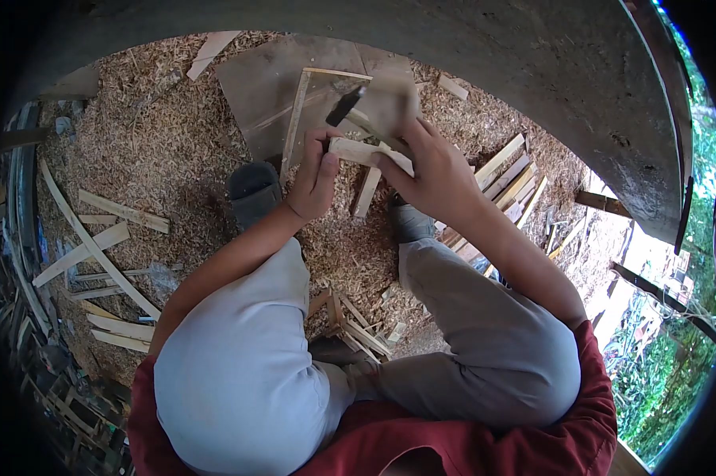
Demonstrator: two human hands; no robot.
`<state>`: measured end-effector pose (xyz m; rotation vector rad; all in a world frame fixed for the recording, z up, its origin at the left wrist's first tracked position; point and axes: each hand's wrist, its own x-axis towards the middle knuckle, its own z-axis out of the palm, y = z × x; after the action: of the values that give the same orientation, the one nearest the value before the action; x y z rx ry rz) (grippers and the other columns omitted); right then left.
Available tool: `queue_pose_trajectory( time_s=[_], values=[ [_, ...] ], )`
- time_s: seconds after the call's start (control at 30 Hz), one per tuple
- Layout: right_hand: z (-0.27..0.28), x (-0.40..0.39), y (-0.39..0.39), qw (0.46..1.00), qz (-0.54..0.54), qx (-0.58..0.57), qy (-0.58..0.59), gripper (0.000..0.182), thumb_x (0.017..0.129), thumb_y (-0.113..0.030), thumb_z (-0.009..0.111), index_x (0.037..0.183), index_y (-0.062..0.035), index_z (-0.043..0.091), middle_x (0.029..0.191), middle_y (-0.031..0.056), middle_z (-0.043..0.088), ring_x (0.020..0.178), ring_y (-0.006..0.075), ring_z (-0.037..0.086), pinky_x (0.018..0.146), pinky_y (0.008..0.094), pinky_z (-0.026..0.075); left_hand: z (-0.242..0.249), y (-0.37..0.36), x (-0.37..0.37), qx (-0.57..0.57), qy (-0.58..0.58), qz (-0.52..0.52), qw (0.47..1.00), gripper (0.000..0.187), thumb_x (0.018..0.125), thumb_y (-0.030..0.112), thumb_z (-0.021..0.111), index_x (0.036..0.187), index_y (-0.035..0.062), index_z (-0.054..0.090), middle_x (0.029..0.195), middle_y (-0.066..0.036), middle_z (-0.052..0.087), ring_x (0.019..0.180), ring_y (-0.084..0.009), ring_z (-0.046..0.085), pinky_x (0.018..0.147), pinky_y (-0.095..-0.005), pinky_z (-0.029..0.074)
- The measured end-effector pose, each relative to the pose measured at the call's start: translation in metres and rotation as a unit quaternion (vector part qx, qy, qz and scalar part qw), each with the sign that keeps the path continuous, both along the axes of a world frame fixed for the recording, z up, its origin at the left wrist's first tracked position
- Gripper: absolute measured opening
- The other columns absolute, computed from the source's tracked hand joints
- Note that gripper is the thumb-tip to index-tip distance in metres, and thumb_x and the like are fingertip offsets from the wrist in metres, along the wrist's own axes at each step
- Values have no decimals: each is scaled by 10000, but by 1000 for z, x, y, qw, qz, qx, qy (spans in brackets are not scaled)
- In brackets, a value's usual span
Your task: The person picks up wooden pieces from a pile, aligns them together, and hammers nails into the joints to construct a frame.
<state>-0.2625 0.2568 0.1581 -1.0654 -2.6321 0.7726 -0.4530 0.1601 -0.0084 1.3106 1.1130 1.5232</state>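
Note:
Between my hands is a short pale wooden block (354, 151), held out in front of my knees. My left hand (314, 182) is closed on the block's left end, thumb and fingers at its edge. My right hand (439, 173) is closed at the other end, thumb against the wood. A hammer (347, 105) with a dark head lies just beyond the block, its light handle running into my right hand. Past the right fingers is a pale blurred shape. Thin wooden strips (296, 119) joined at a corner rest on a flat board (255, 87) beyond.
Wood shavings (175, 119) cover the ground. Stacked wooden pieces (504, 178) lie to the right, and loose slats (96, 254) to the left. Offcuts (358, 329) sit between my legs. A large grey panel (485, 55) spans the far side.

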Motion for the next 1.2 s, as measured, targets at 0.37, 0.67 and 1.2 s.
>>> queue_pose_trajectory(
  time_s=[0.37,0.67,1.2],
  values=[
    [-2,9,-14,993,-7,-91,76,476,1062,-110,567,1534,-176,554,972,215,747,829,411,750,714,504,582,2,-5,-1,-20,-9,8,1000,338,1179,295,394,1403,41,389,1013,-23,454,847,-95,428,766,-301,402],
    [9,9,-16,995,-23,-100,5,457,1062,-14,534,1497,-122,622,1248,184,770,914,331,786,775,425,619,12,-2,1,-21,-10,34,999,336,1181,307,406,1385,40,415,1029,-24,463,865,-95,430,789,-300,403],
    [-6,11,-17,999,-15,-45,26,590,1023,-63,582,1582,-244,533,862,163,676,751,373,716,671,488,579,2,0,0,-16,0,42,999,335,1181,306,400,1385,43,434,1067,-32,473,893,-101,431,823,-311,408]
  ],
)
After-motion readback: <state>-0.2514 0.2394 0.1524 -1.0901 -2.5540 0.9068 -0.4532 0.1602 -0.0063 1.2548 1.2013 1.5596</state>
